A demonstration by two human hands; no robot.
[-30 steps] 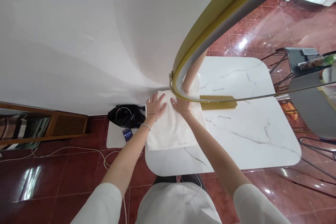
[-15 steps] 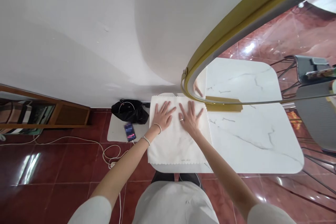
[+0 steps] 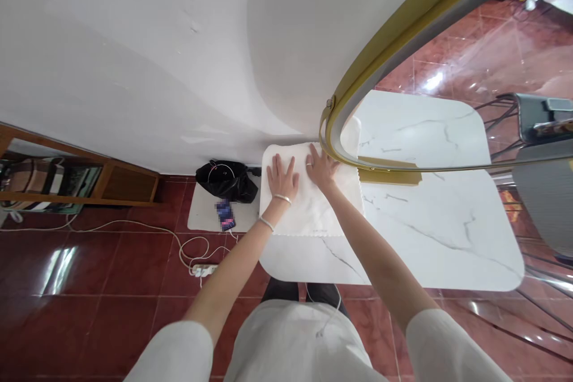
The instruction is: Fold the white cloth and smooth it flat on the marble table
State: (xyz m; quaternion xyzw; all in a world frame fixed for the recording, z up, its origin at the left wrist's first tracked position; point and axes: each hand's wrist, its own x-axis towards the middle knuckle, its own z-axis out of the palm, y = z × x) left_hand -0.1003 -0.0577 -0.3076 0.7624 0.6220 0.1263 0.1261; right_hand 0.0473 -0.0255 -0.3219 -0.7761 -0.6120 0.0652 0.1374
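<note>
A white cloth with a scalloped edge lies on the left end of the white marbled table, against the wall. My left hand rests flat on the cloth's left part, fingers spread, two bracelets at the wrist. On its upper right part lies my right hand, fingers apart, a ring on one finger. The mirror's rim hides some of the right hand's fingertips. Neither hand grips anything.
A large mirror with a gold frame juts over the table at the right. Left of the table, a low white surface bears a black bag and a phone. White cables and a power strip lie on the red floor.
Both hands and the cloth have slid away from me toward the wall, so more of the table's near edge shows. The camera view has shifted slightly.
</note>
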